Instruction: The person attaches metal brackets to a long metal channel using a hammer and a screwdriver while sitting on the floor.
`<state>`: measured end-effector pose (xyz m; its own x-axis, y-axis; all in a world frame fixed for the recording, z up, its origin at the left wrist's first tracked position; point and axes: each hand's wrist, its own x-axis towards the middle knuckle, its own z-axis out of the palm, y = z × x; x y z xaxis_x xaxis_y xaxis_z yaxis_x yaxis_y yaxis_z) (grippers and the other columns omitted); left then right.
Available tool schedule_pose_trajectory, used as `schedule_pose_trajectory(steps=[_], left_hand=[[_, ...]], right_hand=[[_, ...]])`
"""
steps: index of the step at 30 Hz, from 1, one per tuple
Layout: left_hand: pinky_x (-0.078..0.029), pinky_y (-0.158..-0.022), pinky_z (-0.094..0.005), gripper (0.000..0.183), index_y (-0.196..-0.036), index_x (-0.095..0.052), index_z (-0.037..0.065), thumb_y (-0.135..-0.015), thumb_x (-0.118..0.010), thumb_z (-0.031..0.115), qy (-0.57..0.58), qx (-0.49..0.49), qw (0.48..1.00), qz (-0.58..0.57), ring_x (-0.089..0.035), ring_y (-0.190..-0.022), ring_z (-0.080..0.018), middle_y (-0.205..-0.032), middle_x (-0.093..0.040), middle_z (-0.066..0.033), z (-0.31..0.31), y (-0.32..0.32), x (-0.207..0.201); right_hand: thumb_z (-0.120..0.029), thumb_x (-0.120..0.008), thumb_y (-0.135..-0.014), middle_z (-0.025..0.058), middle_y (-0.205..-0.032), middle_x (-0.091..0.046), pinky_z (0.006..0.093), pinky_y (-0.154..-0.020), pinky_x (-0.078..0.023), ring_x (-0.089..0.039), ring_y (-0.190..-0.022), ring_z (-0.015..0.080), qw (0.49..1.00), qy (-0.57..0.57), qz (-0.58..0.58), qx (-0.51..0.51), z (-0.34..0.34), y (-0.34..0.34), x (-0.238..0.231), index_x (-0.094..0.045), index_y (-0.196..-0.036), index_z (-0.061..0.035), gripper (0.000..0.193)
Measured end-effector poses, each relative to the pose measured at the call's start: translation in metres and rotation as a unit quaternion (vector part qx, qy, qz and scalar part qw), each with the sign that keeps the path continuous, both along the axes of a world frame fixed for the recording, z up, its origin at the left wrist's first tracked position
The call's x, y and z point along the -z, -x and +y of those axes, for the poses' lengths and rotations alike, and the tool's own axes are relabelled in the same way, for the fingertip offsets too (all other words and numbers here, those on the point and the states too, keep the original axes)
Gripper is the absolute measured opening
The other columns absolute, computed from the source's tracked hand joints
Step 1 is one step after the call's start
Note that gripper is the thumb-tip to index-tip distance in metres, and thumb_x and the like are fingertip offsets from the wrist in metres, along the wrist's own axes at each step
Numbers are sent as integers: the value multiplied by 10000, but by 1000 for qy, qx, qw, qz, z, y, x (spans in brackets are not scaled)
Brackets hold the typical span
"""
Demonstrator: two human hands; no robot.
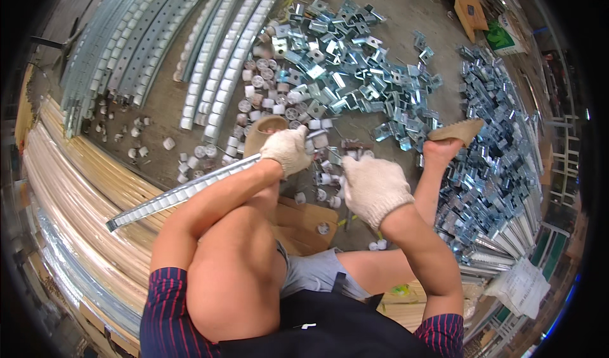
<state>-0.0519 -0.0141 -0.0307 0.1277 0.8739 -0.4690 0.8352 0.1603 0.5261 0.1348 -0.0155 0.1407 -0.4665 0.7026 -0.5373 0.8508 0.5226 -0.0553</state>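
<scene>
My left hand [287,152], in a white knit glove, is closed round the upper part of a metal roller rail [184,192]. The rail is a narrow channel filled with a row of white wheels, and it slants down to the left under my forearm. Close to the rail's upper end is my right hand [375,185], gloved too, with its fingers curled in. A thin metal piece [334,155] shows by its fingertips, but what the fingers hold is hidden. Loose white wheels [266,74] lie on the floor just beyond my hands.
A heap of shiny metal brackets [355,66] spreads ahead, with a larger pile [488,161] on the right. Finished-looking roller rails [238,40] lie at the far left. Long wrapped beige strips [82,167] run along the left. Flattened cardboard [304,225] lies between my legs.
</scene>
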Motion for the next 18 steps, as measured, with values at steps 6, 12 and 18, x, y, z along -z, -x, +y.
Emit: schedule_pose_trajectory(steps=[6, 12, 18], left_hand=[[-583, -638, -473, 317, -889, -702, 90, -808, -790, 383, -86, 25, 994, -67, -714, -697, -318, -733, -678, -163, -59, -5, 84], [-598, -833, -491, 360, -1059, -703, 75, -811, -735, 334, -40, 19, 998, -37, -744, -898, -399, -911, -743, -221, -66, -19, 33], [-584, -895, -504, 528, -1136, -693, 57, -794, -794, 447, 20, 7, 999, -49, -739, -991, -418, -994, -762, -243, -41, -8, 15]], right_hand=[[-247, -634, -896, 215, -1033, -736, 514, -794, -607, -745, -895, 416, 996, 33, 46, 71, -63, -39, 16, -606, -1360, -87, 492], [-168, -655, -888, 185, -1016, -737, 489, -753, -599, -728, -870, 389, 953, -36, 237, 187, -125, -83, 74, -656, -1309, -81, 430], [-113, -668, -897, 201, -1163, -715, 474, -804, -595, -719, -932, 415, 893, -57, 350, 276, -158, -86, 142, -581, -1410, -98, 520]])
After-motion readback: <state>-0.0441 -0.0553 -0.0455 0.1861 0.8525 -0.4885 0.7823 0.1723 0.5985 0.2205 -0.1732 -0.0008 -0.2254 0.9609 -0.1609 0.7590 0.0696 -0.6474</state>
